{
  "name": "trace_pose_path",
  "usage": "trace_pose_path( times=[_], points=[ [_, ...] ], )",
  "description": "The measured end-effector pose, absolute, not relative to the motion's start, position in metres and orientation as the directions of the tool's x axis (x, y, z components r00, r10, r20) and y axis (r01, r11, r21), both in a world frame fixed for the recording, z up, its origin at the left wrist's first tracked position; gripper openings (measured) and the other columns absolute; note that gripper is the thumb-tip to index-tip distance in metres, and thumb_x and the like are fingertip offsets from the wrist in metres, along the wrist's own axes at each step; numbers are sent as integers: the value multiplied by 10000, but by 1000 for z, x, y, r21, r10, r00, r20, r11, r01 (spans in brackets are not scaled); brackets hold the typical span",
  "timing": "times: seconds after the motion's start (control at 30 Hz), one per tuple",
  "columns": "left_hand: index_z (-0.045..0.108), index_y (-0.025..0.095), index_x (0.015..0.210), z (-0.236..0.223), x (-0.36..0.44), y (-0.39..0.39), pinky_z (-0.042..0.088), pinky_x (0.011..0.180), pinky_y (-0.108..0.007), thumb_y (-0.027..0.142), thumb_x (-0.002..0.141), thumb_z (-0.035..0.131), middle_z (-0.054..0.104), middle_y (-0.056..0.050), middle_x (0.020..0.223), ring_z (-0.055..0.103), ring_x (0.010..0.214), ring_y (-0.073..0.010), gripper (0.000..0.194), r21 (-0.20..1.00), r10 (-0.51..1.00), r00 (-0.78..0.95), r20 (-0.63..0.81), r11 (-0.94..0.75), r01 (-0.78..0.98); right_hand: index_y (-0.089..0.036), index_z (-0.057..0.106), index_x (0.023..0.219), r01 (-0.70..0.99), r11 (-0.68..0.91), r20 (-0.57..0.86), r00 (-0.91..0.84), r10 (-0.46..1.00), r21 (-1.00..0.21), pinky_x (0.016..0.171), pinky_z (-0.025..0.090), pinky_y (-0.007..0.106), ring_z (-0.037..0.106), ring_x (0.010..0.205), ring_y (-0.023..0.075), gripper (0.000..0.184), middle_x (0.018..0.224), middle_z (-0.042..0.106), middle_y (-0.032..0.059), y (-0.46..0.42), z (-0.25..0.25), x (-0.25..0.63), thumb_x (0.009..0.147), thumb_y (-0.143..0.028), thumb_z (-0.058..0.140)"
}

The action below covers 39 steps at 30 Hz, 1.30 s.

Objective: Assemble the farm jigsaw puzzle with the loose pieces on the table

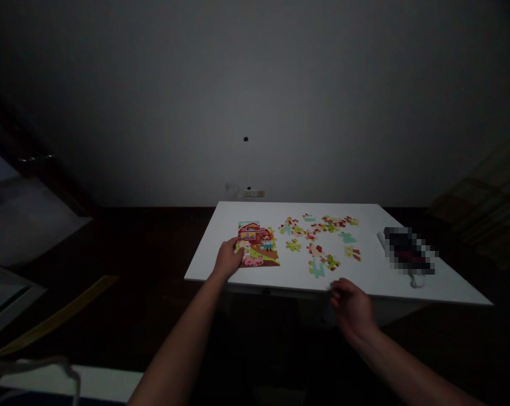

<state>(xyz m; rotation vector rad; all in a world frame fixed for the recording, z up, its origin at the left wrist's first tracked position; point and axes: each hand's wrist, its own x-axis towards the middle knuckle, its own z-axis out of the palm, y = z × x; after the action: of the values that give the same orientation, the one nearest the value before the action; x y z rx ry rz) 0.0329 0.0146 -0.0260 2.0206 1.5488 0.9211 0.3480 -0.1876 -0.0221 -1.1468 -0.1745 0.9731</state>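
Left hand [227,258] on assembled farm jigsaw [257,245], grip unclear; right hand [352,309] by worktop [365,276] edge, grip apart, empty; loose pieces [316,251] 3 o'clock of jigsaw

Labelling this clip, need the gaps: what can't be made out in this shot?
Head view:
- Farm picture: partly covered by the left hand; too small to tell if it is a card or joined pieces.
- Loose puzzle pieces: too small for printed detail.
- Object at the table's right: pixelated, kind unreadable.
- Right hand: fingertips too dim to show table contact.
- White strip: cut off by the bottom edge.
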Motion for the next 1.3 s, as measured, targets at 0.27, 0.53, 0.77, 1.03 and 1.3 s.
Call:
trace_pose_path(
  times=[0.27, 0.53, 0.77, 1.03, 1.3],
  points=[
    [769, 171, 1423, -28, 32, 19, 566, 1009, -381, 247, 1001, 675, 812, -130, 1211, 732, 1075, -259, 440, 694, 968, 127, 217, -244, 677, -228, 498, 658, -735, 126, -400, 494, 772, -666, 391, 291, 213, 335, 521, 80, 379, 659, 465, -62, -191, -9, 332, 538, -228, 857],
    [788, 199, 1382, -31, 32, 16, 555, 1032, -387, 243, 986, 696, 779, -119, 1182, 704, 1091, -257, 409, 680, 964, 133, 229, -256, 687, -253, 419, 647, -722, 58, -344, 398, 850, -689, 463, 230, 258, 293, 558, 115, 377, 660, 355, -36, -197, 2, 328, 630, -335, 787],
    [803, 175, 1272, -28, 33, 14, 516, 1104, -408, 198, 951, 698, 793, -111, 1222, 655, 1202, -283, 339, 632, 947, 167, 273, -308, 711, -267, 425, 663, -674, -5, -299, 322, 898, -739, 490, 108, 275, 201, 565, 114, 398, 669, 289, -50, -198, 8, 328, 624, -417, 791],
    [810, 169, 1269, -28, 35, 11, 473, 1151, -446, 192, 906, 705, 747, -135, 1256, 621, 1238, -312, 378, 563, 939, 169, 298, -316, 763, -272, 341, 644, -736, 38, -302, 324, 897, -676, 508, 131, 305, 141, 566, 124, 446, 631, 241, -60, -200, 12, 325, 673, -357, 777],
    [827, 202, 1234, -25, 37, 8, 477, 1128, -449, 197, 910, 689, 728, -124, 1264, 608, 1244, -315, 352, 538, 943, 175, 283, -307, 785, -272, 153, 647, -717, -6, -270, 254, 929, -697, 485, 205, 340, 115, 537, 120, 644, 579, 166, -72, -203, 14, 324, 731, -406, 778]
  ],
)
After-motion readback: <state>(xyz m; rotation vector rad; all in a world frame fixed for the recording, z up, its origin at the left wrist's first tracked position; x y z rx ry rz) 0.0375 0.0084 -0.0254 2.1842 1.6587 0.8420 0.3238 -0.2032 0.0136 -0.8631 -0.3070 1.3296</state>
